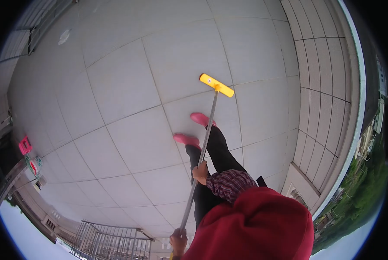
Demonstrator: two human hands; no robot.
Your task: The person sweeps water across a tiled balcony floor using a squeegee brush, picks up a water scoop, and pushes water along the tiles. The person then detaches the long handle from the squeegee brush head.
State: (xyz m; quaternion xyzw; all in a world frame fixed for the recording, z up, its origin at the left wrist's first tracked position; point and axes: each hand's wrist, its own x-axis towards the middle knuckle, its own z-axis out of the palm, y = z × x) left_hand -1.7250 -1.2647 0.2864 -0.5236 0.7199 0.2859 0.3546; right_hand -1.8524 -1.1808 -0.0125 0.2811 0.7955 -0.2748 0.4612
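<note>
A mop with a bar-shaped yellow head (216, 85) stands on the tiled floor, its underside hidden. Its long grey metal pole (208, 130) slants down past my legs. My right hand (200, 172), in a plaid sleeve, is closed round the middle of the pole. Higher up the pole, at the bottom of the view, my left hand (178, 242) also grips it, with a bit of yellow below that hand. My feet wear pink boots (186, 139), a short way behind the mop head. A red garment (263, 225) covers my body.
Large grey tiles (129, 99) make up the floor. Along the right runs a low tiled wall (319, 78), with greenery beyond. A metal railing (111, 240) is at the lower left. A pink stool-like object (25, 145) stands at the far left.
</note>
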